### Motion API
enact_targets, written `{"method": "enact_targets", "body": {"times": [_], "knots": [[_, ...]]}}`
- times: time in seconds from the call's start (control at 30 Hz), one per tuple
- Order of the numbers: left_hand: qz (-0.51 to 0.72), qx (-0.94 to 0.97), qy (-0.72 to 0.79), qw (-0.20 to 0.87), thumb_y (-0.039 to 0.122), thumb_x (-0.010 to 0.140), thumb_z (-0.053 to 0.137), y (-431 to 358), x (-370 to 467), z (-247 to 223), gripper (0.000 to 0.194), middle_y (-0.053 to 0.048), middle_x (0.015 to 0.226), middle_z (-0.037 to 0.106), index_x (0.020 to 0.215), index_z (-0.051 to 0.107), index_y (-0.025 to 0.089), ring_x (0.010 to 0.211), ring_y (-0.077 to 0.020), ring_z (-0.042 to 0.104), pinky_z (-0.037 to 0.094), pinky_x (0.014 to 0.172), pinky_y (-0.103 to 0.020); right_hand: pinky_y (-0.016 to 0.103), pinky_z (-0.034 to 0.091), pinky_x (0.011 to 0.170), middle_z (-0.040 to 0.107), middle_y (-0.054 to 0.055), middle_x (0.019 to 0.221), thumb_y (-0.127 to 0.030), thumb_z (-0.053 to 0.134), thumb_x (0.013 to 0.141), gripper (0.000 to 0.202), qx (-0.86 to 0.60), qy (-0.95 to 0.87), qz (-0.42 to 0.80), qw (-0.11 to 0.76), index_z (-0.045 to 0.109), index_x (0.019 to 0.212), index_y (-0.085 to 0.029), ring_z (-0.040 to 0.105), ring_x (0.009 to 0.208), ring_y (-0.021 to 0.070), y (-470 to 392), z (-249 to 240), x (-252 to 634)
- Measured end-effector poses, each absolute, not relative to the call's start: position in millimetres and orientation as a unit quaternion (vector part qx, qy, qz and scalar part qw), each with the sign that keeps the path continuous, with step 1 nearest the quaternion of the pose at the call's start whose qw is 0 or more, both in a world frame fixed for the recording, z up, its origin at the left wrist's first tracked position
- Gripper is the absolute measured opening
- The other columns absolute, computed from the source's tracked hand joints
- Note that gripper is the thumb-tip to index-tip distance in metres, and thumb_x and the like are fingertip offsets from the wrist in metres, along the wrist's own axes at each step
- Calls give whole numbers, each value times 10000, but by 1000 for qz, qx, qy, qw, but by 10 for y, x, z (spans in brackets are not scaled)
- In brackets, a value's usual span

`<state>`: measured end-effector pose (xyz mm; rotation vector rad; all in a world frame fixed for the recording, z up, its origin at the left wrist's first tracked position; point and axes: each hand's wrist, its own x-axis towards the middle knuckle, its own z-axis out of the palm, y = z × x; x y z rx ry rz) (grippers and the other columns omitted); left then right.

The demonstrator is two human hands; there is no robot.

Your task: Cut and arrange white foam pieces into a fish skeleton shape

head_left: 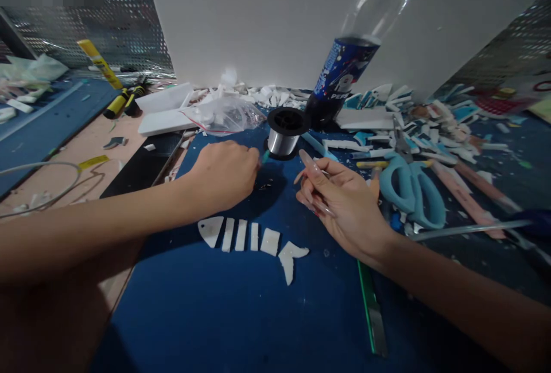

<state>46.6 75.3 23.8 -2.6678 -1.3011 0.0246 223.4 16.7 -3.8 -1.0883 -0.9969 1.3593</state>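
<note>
My left hand (228,175) is closed, back of the hand up, just left of a black spool (288,121) wound with clear line. A small greenish tip shows by its fingers; what it grips is hidden. My right hand (340,195) is curled with thumb and fingers drawn together, right of and nearer than the spool. Anything between those fingers is too fine to make out. Below the hands, white foam pieces lie in a row shaped like a fish: a head (210,231) with a small hole, several body strips (241,235) and a tail (290,259).
A cutter (371,310) with a green edge lies beside my right forearm. Blue-handled scissors (413,189) and foam scraps (434,132) crowd the right. Behind the spool stand a leaning Pepsi bottle (344,74) and a plastic bag (226,113). Pliers (124,100) lie at left.
</note>
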Motion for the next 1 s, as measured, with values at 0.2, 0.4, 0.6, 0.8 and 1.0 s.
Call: {"method": "enact_targets", "body": {"times": [0.2, 0.4, 0.6, 0.8, 1.0], "knots": [[88, -887, -447, 72, 85, 725, 517, 557, 455, 279, 126, -143, 629, 633, 767, 635, 96, 588, -289, 628, 327, 427, -279, 241, 285, 438, 469, -57, 438, -392, 679, 830, 280, -469, -427, 567, 526, 636, 636, -195, 362, 393, 55, 160, 16, 2227], [117, -908, -393, 84, 150, 810, 527, 572, 439, 208, 152, -147, 728, 694, 869, 657, 95, 667, -282, 661, 420, 474, -295, 264, 260, 450, 478, -49, 468, -371, 656, 852, 271, -473, -436, 564, 518, 635, 650, -192, 368, 420, 67, 152, 14, 2215], [102, -944, -300, 90, 72, 787, 507, 630, 396, 197, 233, -91, 797, 694, 972, 640, 124, 755, -256, 664, 479, 608, -325, 250, 284, 452, 441, -77, 435, -382, 666, 847, 231, -463, -414, 579, 528, 640, 728, -187, 338, 395, 53, 161, -14, 2223], [72, -968, -205, 127, 94, 818, 531, 746, 341, 104, 204, -90, 746, 676, 993, 636, 100, 680, -228, 646, 443, 558, -308, 248, 252, 428, 480, -66, 432, -416, 737, 771, 273, -471, -402, 584, 525, 629, 668, -187, 383, 392, 56, 161, -12, 2219], [11, -987, -117, 106, 115, 865, 493, 929, 272, 48, 120, -50, 639, 624, 829, 607, 127, 591, -200, 600, 408, 526, -296, 238, 271, 434, 464, -71, 414, -415, 732, 777, 256, -476, -414, 572, 525, 656, 694, -186, 393, 400, 52, 152, 4, 2226]]}}
